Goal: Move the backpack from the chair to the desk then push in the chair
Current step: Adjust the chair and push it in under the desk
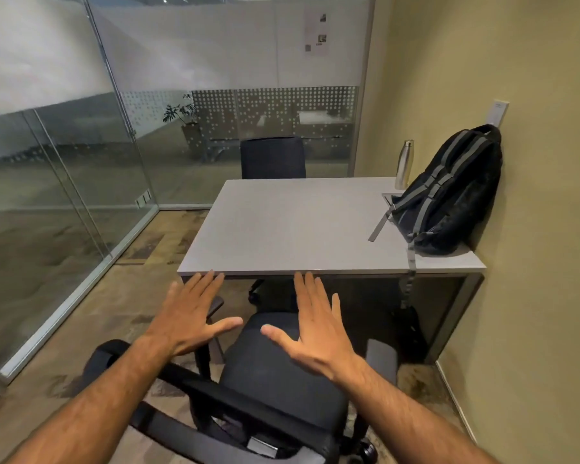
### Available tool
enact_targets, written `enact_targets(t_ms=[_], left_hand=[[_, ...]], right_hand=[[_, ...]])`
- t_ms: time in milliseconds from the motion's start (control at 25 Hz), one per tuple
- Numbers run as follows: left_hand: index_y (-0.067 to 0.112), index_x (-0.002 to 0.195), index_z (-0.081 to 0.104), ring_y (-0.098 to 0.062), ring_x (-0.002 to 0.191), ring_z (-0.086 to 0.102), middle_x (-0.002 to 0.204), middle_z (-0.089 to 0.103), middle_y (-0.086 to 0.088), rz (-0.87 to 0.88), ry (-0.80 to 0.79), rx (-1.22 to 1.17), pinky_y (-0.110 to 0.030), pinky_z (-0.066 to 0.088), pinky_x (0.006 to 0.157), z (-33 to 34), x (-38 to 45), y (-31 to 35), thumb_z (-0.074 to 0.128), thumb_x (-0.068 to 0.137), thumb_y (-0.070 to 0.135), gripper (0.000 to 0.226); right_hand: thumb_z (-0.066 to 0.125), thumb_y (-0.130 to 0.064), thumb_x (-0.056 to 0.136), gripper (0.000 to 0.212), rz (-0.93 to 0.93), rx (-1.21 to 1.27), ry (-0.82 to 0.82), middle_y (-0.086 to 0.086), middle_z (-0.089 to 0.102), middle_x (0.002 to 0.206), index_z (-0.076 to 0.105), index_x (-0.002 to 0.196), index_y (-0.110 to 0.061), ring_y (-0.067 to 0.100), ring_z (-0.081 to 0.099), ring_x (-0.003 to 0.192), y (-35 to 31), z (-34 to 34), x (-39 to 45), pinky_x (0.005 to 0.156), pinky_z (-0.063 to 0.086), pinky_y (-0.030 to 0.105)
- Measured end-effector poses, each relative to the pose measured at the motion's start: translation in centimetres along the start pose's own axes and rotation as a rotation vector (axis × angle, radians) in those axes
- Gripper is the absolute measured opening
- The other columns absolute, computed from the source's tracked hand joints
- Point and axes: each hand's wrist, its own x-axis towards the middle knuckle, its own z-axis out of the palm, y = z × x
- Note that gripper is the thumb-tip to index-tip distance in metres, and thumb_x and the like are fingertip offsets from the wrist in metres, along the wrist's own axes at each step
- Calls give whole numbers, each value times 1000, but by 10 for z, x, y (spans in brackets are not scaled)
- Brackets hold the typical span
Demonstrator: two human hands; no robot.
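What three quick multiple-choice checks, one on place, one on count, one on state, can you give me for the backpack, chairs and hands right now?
1. Where is the backpack?
A. On the near chair's seat
B. On the desk, leaning on the wall
C. On the floor

2. How many office chairs are visible?
A. One
B. Two
C. Three

3. What are the hands doing?
A. Both open, holding nothing
B. Left gripping a strap
C. Right holding the bottle

Answers:
1 B: it stands at the right end of the desk, against the wall beside the steel bottle.
2 B: the near chair and a far chair behind the desk.
3 A: left hand and right hand have spread fingers above the near chair.
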Motion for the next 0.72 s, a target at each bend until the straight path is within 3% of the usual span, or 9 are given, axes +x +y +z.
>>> enact_targets(t_ms=[240, 440, 600, 720], left_hand=[[33, 162, 0, -16, 158, -3, 172, -3, 6, 82, -157, -44, -53, 1, 127, 1, -32, -53, -2, 54, 106, 130], [37, 162, 5, -12, 158, 0, 172, 3, 9, 198, -299, -151, -49, 1, 127, 14, -58, -56, 13, 59, 105, 124], [41, 160, 8, -11, 157, 6, 171, 8, 13, 273, -364, -156, -48, 3, 128, 15, -80, -50, 18, 58, 106, 122], [41, 160, 10, -11, 157, 8, 171, 11, 13, 316, -373, -112, -50, 2, 127, 14, -95, -39, 7, 54, 107, 124]], right_hand=[[33, -94, 79, 115, 14, 4, -185, -2, -23, 171, -18, 161, -30, 16, -24, 156, -85, 47, -21, 127, -13, 55], [37, -98, 73, 124, 107, -86, -378, 0, -20, 172, -18, 161, -30, 17, -22, 157, -110, 68, -54, 126, -12, 56], [29, -101, 71, 124, 231, -208, -391, 4, -14, 173, -15, 162, -29, 22, -15, 159, -115, 70, -75, 126, -9, 59], [17, -104, 67, 124, 369, -258, -417, 7, -5, 174, -6, 163, -29, 28, -4, 160, -119, 72, -85, 126, -3, 60]])
